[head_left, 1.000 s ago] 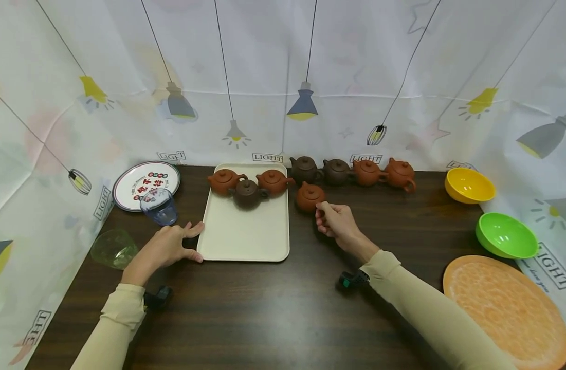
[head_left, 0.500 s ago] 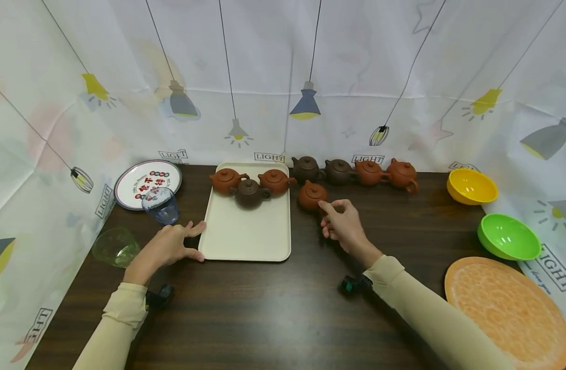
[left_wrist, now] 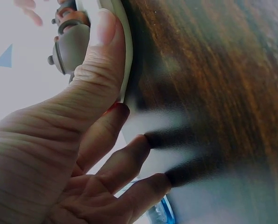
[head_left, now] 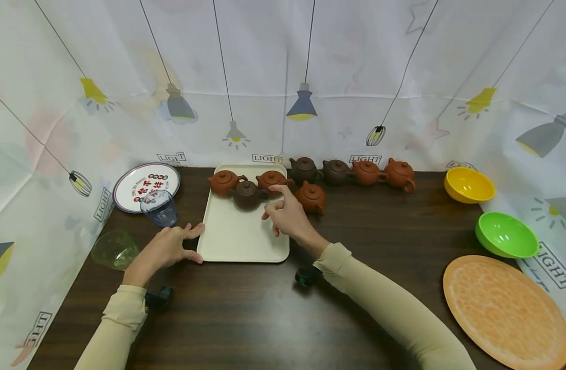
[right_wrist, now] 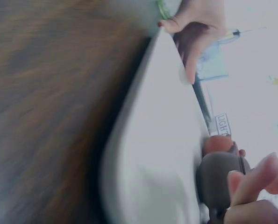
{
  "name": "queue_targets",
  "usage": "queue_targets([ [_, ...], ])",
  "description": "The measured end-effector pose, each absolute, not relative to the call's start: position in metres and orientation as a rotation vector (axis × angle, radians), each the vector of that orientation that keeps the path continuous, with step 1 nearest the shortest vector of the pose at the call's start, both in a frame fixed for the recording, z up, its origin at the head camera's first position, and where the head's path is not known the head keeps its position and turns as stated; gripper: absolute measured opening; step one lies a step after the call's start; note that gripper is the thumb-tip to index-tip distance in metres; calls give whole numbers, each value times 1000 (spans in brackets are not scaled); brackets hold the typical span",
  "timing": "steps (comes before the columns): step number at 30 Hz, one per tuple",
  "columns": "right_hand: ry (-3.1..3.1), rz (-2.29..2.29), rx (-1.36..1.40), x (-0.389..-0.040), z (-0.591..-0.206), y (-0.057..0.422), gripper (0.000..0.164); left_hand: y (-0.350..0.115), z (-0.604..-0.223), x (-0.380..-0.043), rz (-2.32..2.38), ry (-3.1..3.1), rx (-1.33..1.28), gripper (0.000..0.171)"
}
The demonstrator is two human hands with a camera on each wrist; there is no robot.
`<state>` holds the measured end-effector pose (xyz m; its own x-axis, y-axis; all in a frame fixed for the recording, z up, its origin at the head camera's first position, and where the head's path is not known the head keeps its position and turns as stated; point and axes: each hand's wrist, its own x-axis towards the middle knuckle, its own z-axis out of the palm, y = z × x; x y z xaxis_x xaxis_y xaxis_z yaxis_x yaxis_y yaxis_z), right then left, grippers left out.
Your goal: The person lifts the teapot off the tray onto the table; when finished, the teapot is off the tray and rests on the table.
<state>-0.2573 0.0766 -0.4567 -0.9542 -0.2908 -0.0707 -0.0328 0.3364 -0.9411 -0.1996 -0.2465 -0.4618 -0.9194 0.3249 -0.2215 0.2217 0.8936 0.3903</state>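
A cream tray [head_left: 241,241] holds three small teapots near its far end: a reddish-brown one [head_left: 223,182] on the left, a dark brown one [head_left: 245,196] in front, and another reddish-brown one [head_left: 270,180] on the right. My left hand [head_left: 167,244] touches the tray's left edge with thumb and index finger spread, as the left wrist view also shows. Over the tray's right side is my right hand [head_left: 289,218], its index fingertip close to the right teapot's handle and its thumb apart. Just right of the tray stands a single reddish-brown teapot [head_left: 311,198], partly behind that hand.
A row of dark teapots [head_left: 336,173] and reddish ones [head_left: 399,174] stands along the back. To the left are a patterned plate [head_left: 139,185], a blue cup [head_left: 162,210] and a green cup [head_left: 113,249]. Yellow [head_left: 470,186] and green bowls [head_left: 507,236] and a round orange mat [head_left: 505,308] lie right.
My right hand has let go of the single teapot beside the tray and moved left over the tray. That teapot's handle now points toward the front. My left hand has stayed at the tray.
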Motion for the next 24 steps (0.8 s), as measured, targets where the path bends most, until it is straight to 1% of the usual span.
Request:
queue_targets([
  [2,2342,-1636,-243,-262,-459,66,61,-246,-463,-200,525,2781,416,92],
  [4,2323,-1619,-219,-266,-461,59,63,-246,-464,-199,526,2783,418,92],
  [6,2319,-1605,-205,-267,-461,55,58,-245,-463,-199,527,2784,415,92],
  [10,2319,-1600,-180,-266,-460,52,41,-246,-462,-199,532,2791,403,91],
  [13,2273,-1615,-119,-264,-462,51,36,-247,-461,-200,544,2792,399,90],
  [16,2167,-1644,-71,-263,-466,49,37,-247,-461,-200,555,2786,396,91],
  [21,1950,-1731,-39,-261,-471,43,48,-247,-461,-200,555,2783,402,91],
  [24,1881,-1790,-55,-260,-476,40,49,-248,-463,-199,547,2783,411,91],
])
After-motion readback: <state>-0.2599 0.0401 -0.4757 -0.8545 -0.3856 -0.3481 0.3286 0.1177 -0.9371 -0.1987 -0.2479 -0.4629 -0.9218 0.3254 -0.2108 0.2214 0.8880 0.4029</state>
